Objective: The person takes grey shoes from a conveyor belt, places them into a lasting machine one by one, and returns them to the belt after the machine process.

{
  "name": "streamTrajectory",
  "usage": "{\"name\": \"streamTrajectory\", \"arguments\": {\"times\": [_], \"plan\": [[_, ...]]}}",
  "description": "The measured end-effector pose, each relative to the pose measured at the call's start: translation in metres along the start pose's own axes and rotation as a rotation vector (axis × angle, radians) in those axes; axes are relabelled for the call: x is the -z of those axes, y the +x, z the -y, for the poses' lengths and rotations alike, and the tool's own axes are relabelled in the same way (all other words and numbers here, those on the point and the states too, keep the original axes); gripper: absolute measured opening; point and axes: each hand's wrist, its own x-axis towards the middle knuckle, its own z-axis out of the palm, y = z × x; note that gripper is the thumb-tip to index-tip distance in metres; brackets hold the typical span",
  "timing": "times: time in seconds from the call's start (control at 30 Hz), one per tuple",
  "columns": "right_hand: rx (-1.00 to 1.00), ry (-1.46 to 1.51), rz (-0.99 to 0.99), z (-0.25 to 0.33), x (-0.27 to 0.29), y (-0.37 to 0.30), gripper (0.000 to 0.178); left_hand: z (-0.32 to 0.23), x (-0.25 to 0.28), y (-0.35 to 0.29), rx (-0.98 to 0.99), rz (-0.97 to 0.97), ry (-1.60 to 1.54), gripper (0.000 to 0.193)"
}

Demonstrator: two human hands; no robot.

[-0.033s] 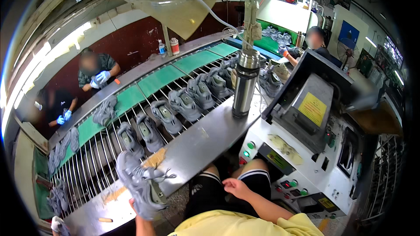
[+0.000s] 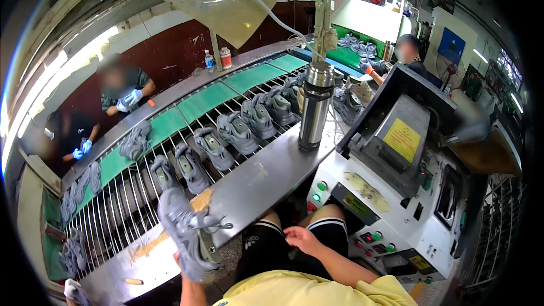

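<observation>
A grey sneaker (image 2: 182,232) is in my left hand (image 2: 180,262), raised above the near metal ledge with its toe pointing up and its laces hanging toward the right. Most of my left fingers are hidden behind the shoe. My right hand (image 2: 304,240) hovers over my lap, fingers loosely bent and apart, with nothing seen in it. More grey sneakers (image 2: 213,150) stand in a row on the conveyor of metal rods (image 2: 133,198) beyond the ledge.
The metal ledge (image 2: 266,178) bears a steel flask (image 2: 317,107) and a small wooden-coloured piece (image 2: 134,281). At right stands a white machine (image 2: 340,192) with buttons. Gloved co-workers (image 2: 122,88) sit across the conveyor; another person (image 2: 411,56) is at the far right.
The sneaker in my left hand has shifted slightly to the right and down and turned a little. My right hand has moved slightly left.
</observation>
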Motion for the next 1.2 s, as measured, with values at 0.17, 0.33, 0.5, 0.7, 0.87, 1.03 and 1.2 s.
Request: {"name": "streamTrajectory", "arguments": {"times": [0.17, 0.33, 0.5, 0.7, 0.87, 1.03, 1.2], "plan": [[0.205, 0.511, 0.026, 0.087, -0.022, -0.003, 0.055, 0.118, -0.070, 0.072, 0.328, 0.181, -0.113, 0.071], [0.504, 1.177, 0.427, 0.160, 0.016, -0.036, 0.066, 0.174, -0.133, 0.157, 0.676, 0.384, 0.644, 0.041], [0.852, 1.068, 0.085, 0.177, 0.070, -0.131, 0.091, 0.200, -0.188, 0.181, 0.393, 0.661, 1.474, 0.023], [1.013, 0.733, -0.971, 0.114, 0.188, -0.294, 0.071, 0.194, -0.010, 0.171, 0.353, 0.131, 1.531, 0.022], [0.892, 0.051, -1.512, 0.138, 0.309, -0.417, 0.077, 0.158, 0.118, 0.140, 0.021, -0.302, 1.863, 0.016], [0.217, -0.346, -1.692, 0.260, 0.374, -0.410, 0.086, 0.151, 0.128, 0.124, -0.094, -0.437, 1.759, 0.011], [-0.548, -0.766, -1.868, 0.308, 0.435, -0.359, 0.081, 0.159, 0.122, 0.126, -0.128, -0.453, 1.832, 0.013]]}}
